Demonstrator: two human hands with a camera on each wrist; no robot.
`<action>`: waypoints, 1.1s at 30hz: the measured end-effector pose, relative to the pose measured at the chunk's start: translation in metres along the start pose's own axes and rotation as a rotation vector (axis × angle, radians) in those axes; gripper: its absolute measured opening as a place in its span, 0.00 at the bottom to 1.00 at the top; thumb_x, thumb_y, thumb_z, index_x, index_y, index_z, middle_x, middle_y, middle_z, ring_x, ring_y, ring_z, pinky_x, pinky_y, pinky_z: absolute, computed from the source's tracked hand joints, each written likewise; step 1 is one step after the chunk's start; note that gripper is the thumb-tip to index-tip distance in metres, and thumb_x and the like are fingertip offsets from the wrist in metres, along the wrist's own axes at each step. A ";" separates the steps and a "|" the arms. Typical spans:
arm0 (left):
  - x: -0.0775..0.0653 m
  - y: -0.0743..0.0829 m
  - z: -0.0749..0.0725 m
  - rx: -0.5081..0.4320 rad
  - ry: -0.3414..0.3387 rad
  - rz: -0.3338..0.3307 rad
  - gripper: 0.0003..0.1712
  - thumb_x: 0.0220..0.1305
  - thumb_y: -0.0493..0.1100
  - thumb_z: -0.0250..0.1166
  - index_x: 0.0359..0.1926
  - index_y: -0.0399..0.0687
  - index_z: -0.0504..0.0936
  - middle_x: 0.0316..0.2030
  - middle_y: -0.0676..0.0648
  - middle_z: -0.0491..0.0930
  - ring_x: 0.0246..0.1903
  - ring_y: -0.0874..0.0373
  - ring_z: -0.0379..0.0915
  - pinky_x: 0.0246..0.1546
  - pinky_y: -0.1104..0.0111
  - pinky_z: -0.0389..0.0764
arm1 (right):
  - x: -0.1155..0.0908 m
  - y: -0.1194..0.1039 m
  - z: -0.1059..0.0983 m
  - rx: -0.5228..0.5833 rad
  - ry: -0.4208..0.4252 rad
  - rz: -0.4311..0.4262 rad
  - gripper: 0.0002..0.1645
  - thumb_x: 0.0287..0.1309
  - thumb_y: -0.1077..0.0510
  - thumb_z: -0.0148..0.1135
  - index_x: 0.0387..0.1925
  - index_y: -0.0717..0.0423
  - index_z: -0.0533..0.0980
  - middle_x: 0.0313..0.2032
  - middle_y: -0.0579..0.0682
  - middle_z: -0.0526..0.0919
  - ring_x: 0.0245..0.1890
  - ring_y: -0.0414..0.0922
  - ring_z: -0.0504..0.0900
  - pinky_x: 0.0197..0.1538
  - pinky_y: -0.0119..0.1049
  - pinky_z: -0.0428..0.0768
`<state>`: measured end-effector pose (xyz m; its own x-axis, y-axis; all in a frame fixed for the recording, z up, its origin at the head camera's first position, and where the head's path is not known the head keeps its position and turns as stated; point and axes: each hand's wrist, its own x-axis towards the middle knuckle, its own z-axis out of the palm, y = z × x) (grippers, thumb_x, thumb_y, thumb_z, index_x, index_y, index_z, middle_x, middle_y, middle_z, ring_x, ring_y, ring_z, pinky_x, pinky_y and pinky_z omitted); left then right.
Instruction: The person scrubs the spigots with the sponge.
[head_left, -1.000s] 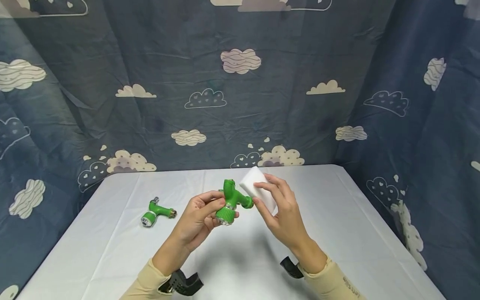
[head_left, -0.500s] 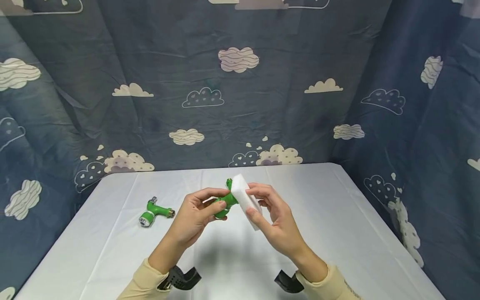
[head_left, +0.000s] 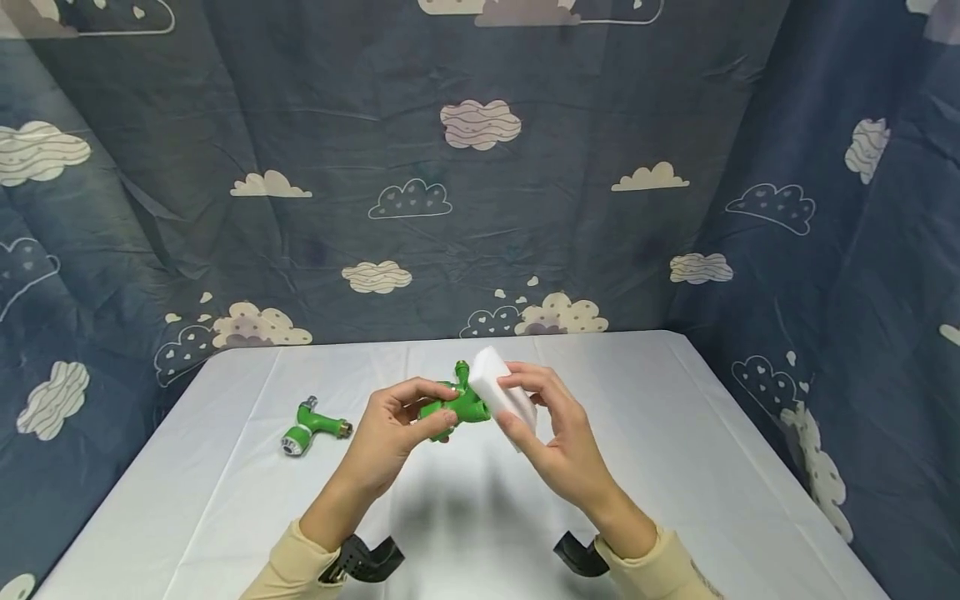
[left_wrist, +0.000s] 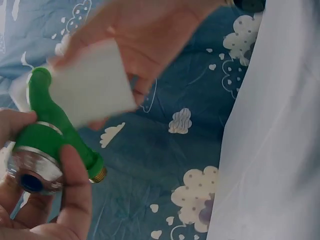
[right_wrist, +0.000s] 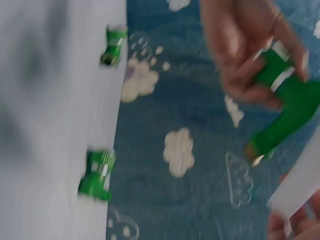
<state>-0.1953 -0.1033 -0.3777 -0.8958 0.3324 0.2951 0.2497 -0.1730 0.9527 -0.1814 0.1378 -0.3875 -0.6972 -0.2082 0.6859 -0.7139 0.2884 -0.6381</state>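
Above the table, my left hand (head_left: pixel 397 425) grips a green tap (head_left: pixel 470 407) between thumb and fingers. The left wrist view shows its silver knob end (left_wrist: pixel 37 172) and a brass threaded outlet (left_wrist: pixel 99 175). My right hand (head_left: pixel 558 442) pinches a white sponge block (head_left: pixel 498 387) close against the tap's right side. From the left wrist, the sponge (left_wrist: pixel 92 82) appears behind the green body; whether they touch I cannot tell. A second green tap (head_left: pixel 315 427) with a silver knob lies on the table to the left of my left hand.
A white cloth covers the table (head_left: pixel 660 467). In the right wrist view, two green fittings lie on it, one small (right_wrist: pixel 114 46) and one nearer (right_wrist: pixel 97 175). A dark blue cloud-print curtain (head_left: pixel 562 225) encloses the back and sides.
The sponge has shifted left and turned against the held tap, with my right hand following. The held tap has been turned in my left hand. The tap on the table stays put.
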 end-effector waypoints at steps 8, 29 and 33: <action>-0.004 -0.003 -0.003 -0.148 -0.026 0.003 0.12 0.69 0.30 0.70 0.47 0.49 0.82 0.46 0.52 0.84 0.39 0.63 0.82 0.39 0.72 0.87 | 0.002 0.030 -0.001 -0.228 0.031 0.076 0.22 0.66 0.59 0.74 0.59 0.49 0.81 0.65 0.56 0.81 0.58 0.54 0.84 0.44 0.42 0.84; -0.001 0.003 -0.001 0.007 0.073 0.131 0.30 0.54 0.26 0.80 0.56 0.30 0.78 0.50 0.50 0.88 0.48 0.59 0.89 0.52 0.68 0.91 | 0.001 0.020 -0.003 -0.343 0.017 -0.202 0.24 0.58 0.63 0.79 0.56 0.49 0.83 0.65 0.59 0.78 0.64 0.58 0.79 0.56 0.57 0.86; 0.000 0.002 -0.001 -0.014 0.029 0.163 0.29 0.56 0.26 0.79 0.57 0.27 0.78 0.52 0.51 0.88 0.48 0.60 0.88 0.50 0.69 0.91 | 0.005 0.036 -0.013 -0.395 0.080 -0.101 0.22 0.60 0.62 0.78 0.55 0.51 0.83 0.65 0.60 0.79 0.64 0.59 0.79 0.51 0.55 0.85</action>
<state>-0.1949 -0.1049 -0.3755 -0.8543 0.2716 0.4432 0.3876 -0.2351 0.8913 -0.2102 0.1590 -0.4027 -0.6063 -0.1850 0.7734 -0.6881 0.6097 -0.3936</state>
